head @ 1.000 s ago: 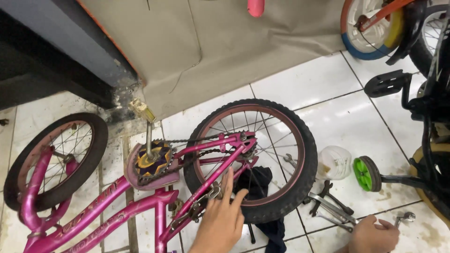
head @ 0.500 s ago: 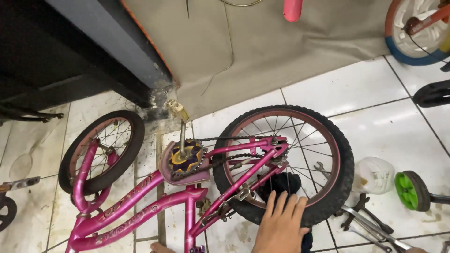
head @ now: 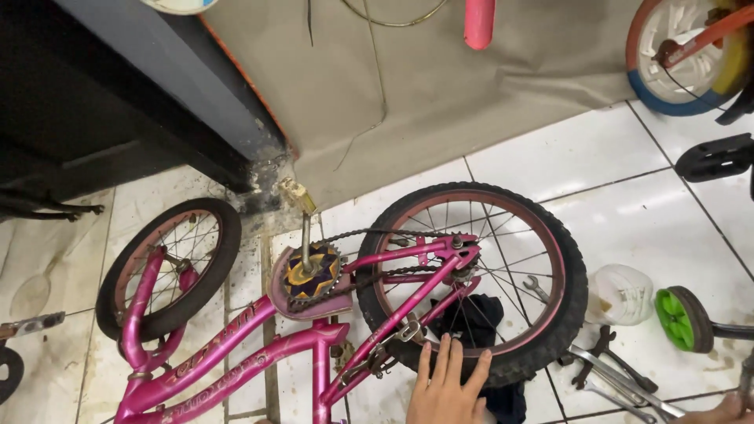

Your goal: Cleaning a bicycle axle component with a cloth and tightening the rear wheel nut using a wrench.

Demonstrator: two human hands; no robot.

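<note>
The rear wheel of a pink child's bicycle lies flat on the white tiled floor, its knobby black tyre toward the right of the frame. The left hand rests palm-down on the tyre's near edge, fingers spread wide and straight, gripping nothing. A dark cloth lies under the spokes just beyond the fingertips.

The bicycle lies on its side: chain running from the rear hub to the chainring, a crank arm standing up with a worn pedal, and the smaller front wheel to the left.

Beside the tyre on the right are a small open-ended spanner seen through the spokes, a milky plastic jar, a green-hubbed training wheel and a pile of wrenches. A beige sheet hangs behind, against a dark bench. A pink handlebar grip dangles at the top, and another bicycle's wheel and black pedal sit at the upper right.

The right hand is cut off at the lower right corner near the wrenches; only a sliver shows, so I cannot tell how its fingers are set. The frame's front end runs out of view at the bottom.
</note>
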